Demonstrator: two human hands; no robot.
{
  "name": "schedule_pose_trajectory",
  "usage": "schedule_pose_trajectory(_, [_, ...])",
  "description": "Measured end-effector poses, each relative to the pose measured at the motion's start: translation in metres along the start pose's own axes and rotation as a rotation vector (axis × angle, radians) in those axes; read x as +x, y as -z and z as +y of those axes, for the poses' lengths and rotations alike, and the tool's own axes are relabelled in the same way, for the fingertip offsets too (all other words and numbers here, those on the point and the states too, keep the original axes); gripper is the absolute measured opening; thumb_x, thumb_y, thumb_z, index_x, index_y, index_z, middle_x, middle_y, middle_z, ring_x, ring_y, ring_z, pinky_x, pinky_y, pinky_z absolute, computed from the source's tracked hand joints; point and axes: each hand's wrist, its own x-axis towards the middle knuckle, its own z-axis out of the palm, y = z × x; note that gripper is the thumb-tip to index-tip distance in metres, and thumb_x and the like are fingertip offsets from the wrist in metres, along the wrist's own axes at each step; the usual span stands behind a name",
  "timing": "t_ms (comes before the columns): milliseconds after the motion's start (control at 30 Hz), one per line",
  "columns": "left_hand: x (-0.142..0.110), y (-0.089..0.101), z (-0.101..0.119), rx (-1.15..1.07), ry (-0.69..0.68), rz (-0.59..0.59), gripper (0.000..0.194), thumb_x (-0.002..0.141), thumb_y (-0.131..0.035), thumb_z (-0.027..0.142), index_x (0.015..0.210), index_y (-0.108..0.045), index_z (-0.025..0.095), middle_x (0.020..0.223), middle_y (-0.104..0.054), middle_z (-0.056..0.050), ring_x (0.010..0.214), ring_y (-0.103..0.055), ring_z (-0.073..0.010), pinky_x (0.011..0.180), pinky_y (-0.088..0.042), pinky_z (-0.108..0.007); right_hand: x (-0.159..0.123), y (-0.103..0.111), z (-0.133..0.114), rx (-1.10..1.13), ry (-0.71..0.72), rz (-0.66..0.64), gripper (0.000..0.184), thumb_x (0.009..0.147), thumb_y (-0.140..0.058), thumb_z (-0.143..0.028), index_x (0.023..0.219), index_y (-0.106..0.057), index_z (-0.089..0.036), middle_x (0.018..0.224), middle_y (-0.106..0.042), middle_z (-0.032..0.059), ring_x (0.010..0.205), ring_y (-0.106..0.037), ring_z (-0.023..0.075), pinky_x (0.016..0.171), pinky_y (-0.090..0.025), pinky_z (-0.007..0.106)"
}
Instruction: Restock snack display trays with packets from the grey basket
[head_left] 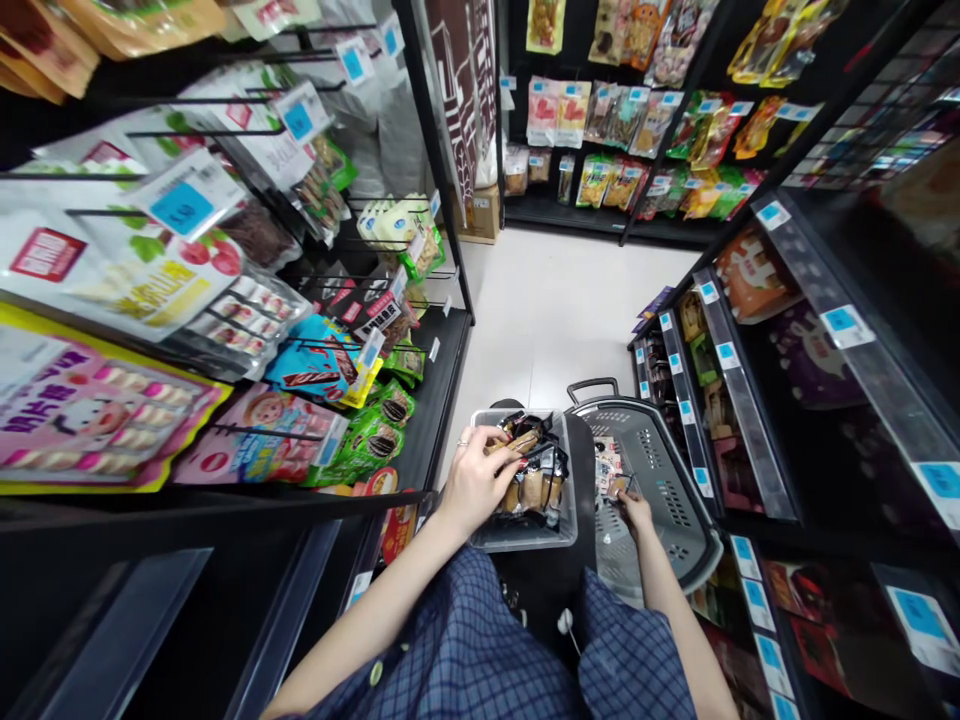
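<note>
My left hand (480, 478) reaches into a clear plastic bin (525, 535) full of small snack packets (536, 470). Its fingers curl round some of the packets. My right hand (632, 505) is down inside a grey shopping basket (667, 500), with its fingers pinched on a small packet (611, 478) that I cannot make out well. The bin rests on a dark stool or stand (551, 580) between my knees, and the basket sits just to its right.
Hanging snack bags (300, 365) on pegs fill the black shelving at left. Shelves with blue price tags (724, 355) line the right. A pale floor aisle (562, 310) runs ahead to a back wall of packets (622, 120); a cardboard box (480, 215) stands there.
</note>
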Motion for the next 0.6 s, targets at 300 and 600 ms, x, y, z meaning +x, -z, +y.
schedule_pose_trajectory(300, [0.01,0.032,0.019,-0.768,0.474,-0.052,0.018,0.082,-0.056,0.032,0.081,-0.059,0.014,0.099,-0.068,-0.008,0.085,-0.065,-0.0184,0.067,-0.057,-0.029,-0.021,0.0,-0.048,0.146,0.049,-0.163,0.031,0.075,-0.065,-0.042,0.075,-0.059,-0.012,0.064,-0.062,0.0016,0.054,-0.058,0.0121,0.056,-0.047,0.027])
schedule_pose_trajectory(600, [0.03,0.067,0.052,-0.887,0.524,0.127,0.02,0.075,-0.066,0.028,0.072,-0.056,0.011,0.088,-0.07,-0.007,0.062,-0.066,-0.0126,0.047,-0.057,-0.02,-0.169,0.004,-0.17,0.298,0.589,-0.868,0.038,0.079,-0.061,-0.045,0.108,-0.058,-0.021,0.1,-0.064,0.0077,0.089,-0.062,0.0191,0.083,-0.048,0.034])
